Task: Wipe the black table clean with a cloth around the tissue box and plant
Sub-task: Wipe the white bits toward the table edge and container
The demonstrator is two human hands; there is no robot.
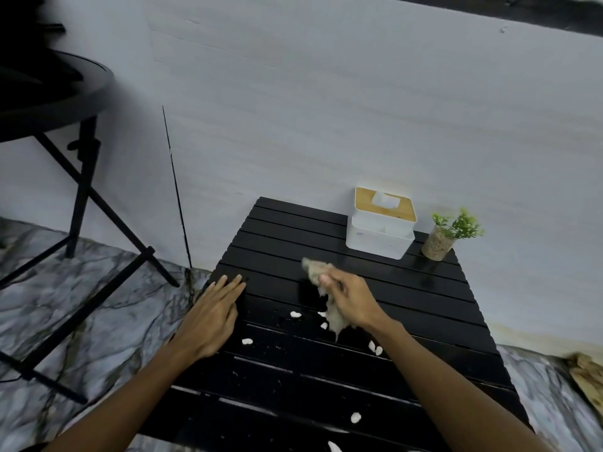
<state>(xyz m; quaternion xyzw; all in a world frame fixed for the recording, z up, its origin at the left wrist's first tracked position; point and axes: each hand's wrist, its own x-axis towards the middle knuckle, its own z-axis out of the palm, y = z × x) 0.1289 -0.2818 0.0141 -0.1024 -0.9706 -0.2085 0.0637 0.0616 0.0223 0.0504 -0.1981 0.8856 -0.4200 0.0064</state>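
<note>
1. The right hand (350,300) clamps the cloth (315,270) at mid tabletop (293,230).
2. The left hand (212,316) lies flat, fingers straight, on the tabletop's left edge.
3. The tissue box (381,223) and plant (452,233) stand at the far right.

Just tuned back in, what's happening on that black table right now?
A person is wiping the black slatted table. The right hand holds a crumpled beige cloth near the table's middle, while the left hand rests flat near the left edge. White crumbs are scattered over the near slats, so cleaning is unfinished. The white tissue box with a wooden lid and the small green plant in a glass pot stand at the far right corner, apart from the cloth.
</note>
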